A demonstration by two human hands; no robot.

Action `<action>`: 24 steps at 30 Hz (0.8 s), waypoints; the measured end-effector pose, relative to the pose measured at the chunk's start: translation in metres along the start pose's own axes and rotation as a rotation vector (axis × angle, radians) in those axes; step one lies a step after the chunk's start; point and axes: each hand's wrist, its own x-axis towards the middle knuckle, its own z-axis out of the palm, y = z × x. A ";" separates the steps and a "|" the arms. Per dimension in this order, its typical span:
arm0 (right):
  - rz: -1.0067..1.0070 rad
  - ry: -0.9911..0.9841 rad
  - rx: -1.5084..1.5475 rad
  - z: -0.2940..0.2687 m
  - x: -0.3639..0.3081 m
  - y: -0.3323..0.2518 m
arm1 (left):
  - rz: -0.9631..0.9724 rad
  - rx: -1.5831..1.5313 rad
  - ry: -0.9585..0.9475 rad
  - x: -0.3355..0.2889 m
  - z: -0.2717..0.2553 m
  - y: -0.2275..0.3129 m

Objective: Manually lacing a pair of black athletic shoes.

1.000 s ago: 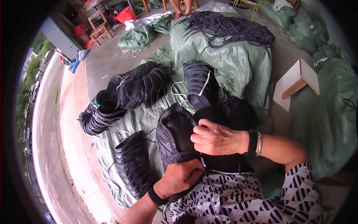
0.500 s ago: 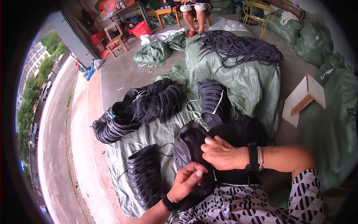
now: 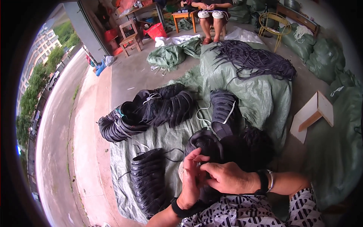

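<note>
A black shoe [image 3: 204,143] with a mesh lining rests in front of me, its opening facing up. Over its lower part my left hand [image 3: 192,179] and my right hand [image 3: 228,178] meet, fingertips close together. My right hand is closed in a pinch; the left thumb and fingers bend toward it. What they grip is too small and dark to make out. Just beyond the shoe stands a stack of black shoe uppers [image 3: 223,106] with a white cord. To the left lies another nested stack of uppers [image 3: 148,178], with a dark lace trailing from it.
Tied bundles of uppers [image 3: 170,108] lie on the green woven sheet [image 3: 132,155]. Dark laces [image 3: 257,58] are heaped on a covered pile. A wooden piece [image 3: 315,111] and green sacks [image 3: 329,56] line the right. Another person [image 3: 212,11] sits at the back.
My right hand has come down and my left hand has risen, so the two now meet over the shoe. The whole view has shifted, with more of the seated person showing.
</note>
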 end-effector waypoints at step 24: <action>0.262 0.084 0.421 -0.003 -0.019 0.030 | 0.361 0.833 0.055 -0.008 -0.026 -0.004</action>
